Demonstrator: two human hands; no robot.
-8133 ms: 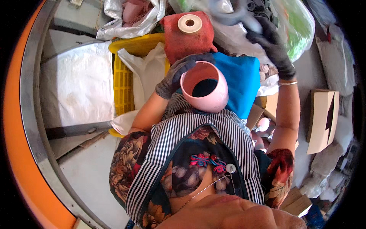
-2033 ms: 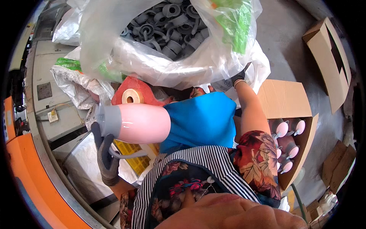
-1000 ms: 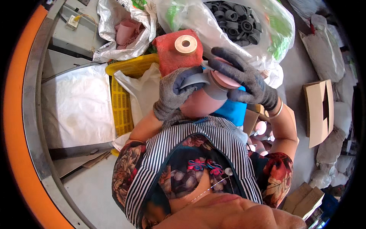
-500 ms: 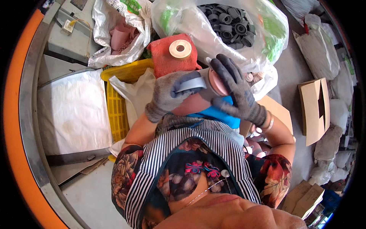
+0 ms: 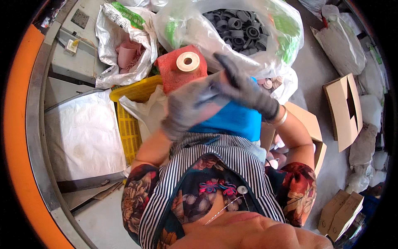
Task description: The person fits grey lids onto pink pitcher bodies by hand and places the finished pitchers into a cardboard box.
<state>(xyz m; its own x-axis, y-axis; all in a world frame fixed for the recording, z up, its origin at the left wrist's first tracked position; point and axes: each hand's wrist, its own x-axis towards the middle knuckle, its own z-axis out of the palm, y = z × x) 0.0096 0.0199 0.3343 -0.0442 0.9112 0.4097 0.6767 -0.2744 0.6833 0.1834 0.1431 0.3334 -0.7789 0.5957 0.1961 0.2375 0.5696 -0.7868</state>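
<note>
My left hand (image 5: 186, 108), in a grey work glove, is closed around a pink plastic vessel (image 5: 212, 109), mostly hidden by the glove and smeared by motion. Gloved as well, my right hand (image 5: 253, 95) presses over its upper end, one finger pointing up and away. Below them, a bright blue piece (image 5: 234, 122) lies over my lap. Just beyond my left hand, a cream ring-shaped piece (image 5: 180, 62) with a hole in the middle rests on a red cloth (image 5: 166, 66).
A clear bag (image 5: 186, 29) holds several dark grey plastic rings. Pink parts fill a white sack (image 5: 105, 54) at far left. A yellow basket (image 5: 128, 130) stands left of me. Near my right arm is an open carton (image 5: 304, 124); another carton (image 5: 346, 108) stands farther right.
My hands have shifted a little left and closer together. The vessel has turned, so its light grey handle and round pink end no longer show plainly. More of the blue piece is visible.
</note>
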